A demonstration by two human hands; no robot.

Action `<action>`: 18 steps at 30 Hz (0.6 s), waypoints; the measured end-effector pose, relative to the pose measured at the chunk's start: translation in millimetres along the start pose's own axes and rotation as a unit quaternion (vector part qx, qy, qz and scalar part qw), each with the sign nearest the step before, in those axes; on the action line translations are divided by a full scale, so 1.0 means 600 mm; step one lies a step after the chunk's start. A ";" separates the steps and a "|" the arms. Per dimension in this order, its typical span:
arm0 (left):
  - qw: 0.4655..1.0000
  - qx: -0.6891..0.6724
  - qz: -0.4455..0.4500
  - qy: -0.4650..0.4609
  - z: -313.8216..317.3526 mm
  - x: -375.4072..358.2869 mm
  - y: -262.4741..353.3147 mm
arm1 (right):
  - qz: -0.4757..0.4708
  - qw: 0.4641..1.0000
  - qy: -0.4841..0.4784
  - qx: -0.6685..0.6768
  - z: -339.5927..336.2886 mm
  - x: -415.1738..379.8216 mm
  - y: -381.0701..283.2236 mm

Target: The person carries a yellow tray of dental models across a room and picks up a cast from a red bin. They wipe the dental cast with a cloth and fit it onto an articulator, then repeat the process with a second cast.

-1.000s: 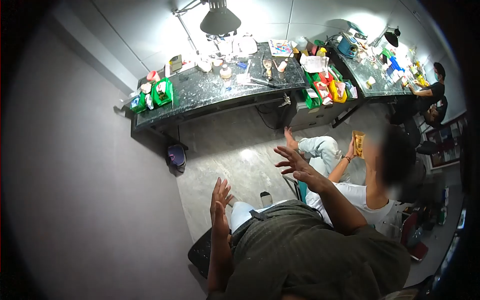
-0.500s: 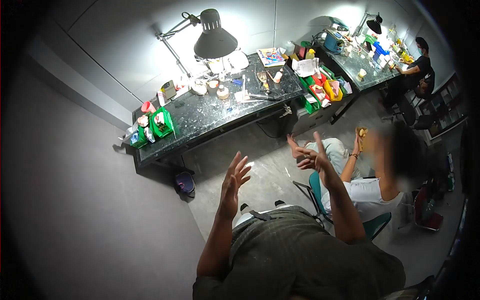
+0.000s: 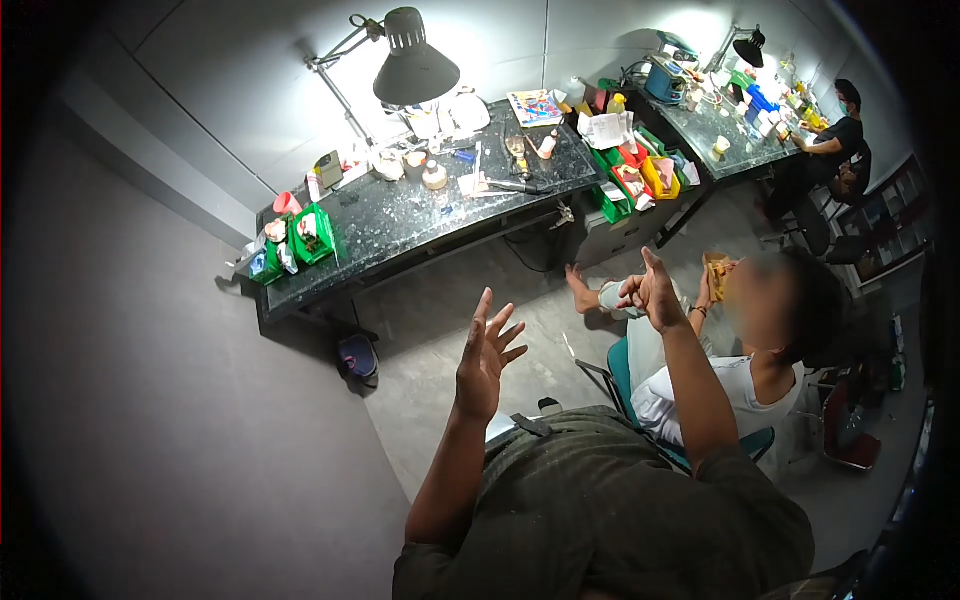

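At the left end of the speckled tabletop [image 3: 375,220] sit green bins [image 3: 313,235] with crumpled contents. A black lamp [image 3: 415,65] leans over its back edge, and a small bottle [image 3: 434,177] stands on its middle. Well in front of the tabletop, the left hand [image 3: 482,365] is raised, holding nothing, its fingers spread wide. A colourful booklet [image 3: 535,108] lies near the tabletop's back edge. In front of its right end, the right hand [image 3: 655,292] is up and holding nothing too, one finger extended and the others bent (a rather lopsided pair). Beyond the tabletop's right end and nearer the camera, a seated person [image 3: 735,385] holds an open food box [image 3: 716,275].
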State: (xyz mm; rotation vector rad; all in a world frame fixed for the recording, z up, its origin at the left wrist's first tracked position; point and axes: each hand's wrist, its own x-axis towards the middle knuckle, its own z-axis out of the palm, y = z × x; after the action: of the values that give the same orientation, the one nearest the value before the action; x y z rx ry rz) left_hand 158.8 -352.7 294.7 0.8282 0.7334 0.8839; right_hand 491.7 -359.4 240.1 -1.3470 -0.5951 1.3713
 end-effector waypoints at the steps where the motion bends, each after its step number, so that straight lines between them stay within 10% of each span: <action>1: 1.000 0.001 0.002 0.009 0.003 -0.006 -0.003 | 0.003 1.000 -0.002 -0.003 -0.002 0.000 0.000; 18: 0.996 -0.012 -0.011 0.088 0.033 -0.071 -0.039 | -0.005 0.998 -0.056 -0.022 -0.005 -0.004 -0.005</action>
State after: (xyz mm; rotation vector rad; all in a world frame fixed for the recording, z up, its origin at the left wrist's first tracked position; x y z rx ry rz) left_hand 164.7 -404.6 292.9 0.7256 0.8822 0.9532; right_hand 495.2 -361.5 243.0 -1.3069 -0.7097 1.4402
